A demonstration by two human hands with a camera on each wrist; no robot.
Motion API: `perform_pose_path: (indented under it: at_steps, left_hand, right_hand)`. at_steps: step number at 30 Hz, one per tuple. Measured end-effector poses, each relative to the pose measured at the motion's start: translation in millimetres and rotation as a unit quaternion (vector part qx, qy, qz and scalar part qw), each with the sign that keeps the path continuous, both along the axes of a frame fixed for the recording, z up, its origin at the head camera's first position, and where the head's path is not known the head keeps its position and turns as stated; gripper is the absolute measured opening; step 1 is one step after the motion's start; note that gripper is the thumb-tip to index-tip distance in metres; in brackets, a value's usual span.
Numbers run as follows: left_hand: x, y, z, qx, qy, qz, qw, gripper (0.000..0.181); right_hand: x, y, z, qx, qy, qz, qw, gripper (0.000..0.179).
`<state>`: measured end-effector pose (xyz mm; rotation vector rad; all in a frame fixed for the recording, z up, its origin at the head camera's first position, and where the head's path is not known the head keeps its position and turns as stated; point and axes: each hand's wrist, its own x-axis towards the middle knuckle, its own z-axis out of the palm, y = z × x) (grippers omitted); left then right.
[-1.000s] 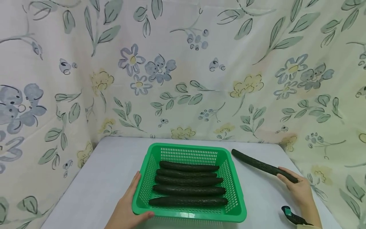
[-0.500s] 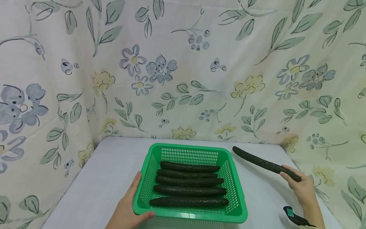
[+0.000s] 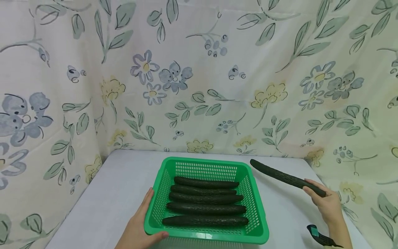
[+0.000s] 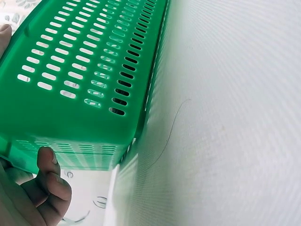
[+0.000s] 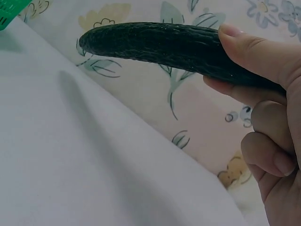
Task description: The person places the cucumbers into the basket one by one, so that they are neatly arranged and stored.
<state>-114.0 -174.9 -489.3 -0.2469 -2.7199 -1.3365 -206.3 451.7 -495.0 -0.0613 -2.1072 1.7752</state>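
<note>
My right hand holds a long dark green cucumber by its near end, thumb on one side and fingers on the other. In the right wrist view the cucumber is raised over the white table, its shadow falling below. At the left near corner of a green plastic basket is my left hand, thumb at the front rim and fingers along the left side. The left wrist view shows its fingers bent beside the basket's perforated wall. Several cucumbers lie side by side inside the basket.
A white-covered table carries the basket near its middle. Floral curtains hang behind and along both sides of it. A dark strap with a teal part is at my right wrist.
The cucumber in my right hand has risen from near the tabletop and moved slightly right, then a little back left. My left hand and the basket have stayed in place.
</note>
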Motion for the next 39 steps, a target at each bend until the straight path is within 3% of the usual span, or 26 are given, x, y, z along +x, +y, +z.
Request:
perform_pose_path:
  at_steps: [11, 21, 29, 39]
  left_hand:
    - [-0.3, 0.2, -1.9, -0.006, 0.008, 0.001, 1.0, 0.132]
    - [0.4, 0.2, -0.3, -0.003, 0.0, 0.001, 1.0, 0.132]
    - [-0.3, -0.6, -0.2, -0.01, 0.008, 0.002, 0.9999, 0.133]
    - [-0.1, 0.1, 0.6, 0.011, -0.004, -0.003, 0.9999, 0.131]
  right_hand:
    - [-0.9, -7, 3.8, -0.1, 0.071, -0.001, 0.9924, 0.038]
    - [-3.1, -17, 10.1, -0.192, 0.179, 0.083, 0.9613, 0.037]
    - [-6.0, -27, 17.6, -0.167, 0.2, 0.118, 0.9581, 0.038]
    - [-10.0, -49, 29.0, -0.134, 0.229, 0.207, 0.9416, 0.037]
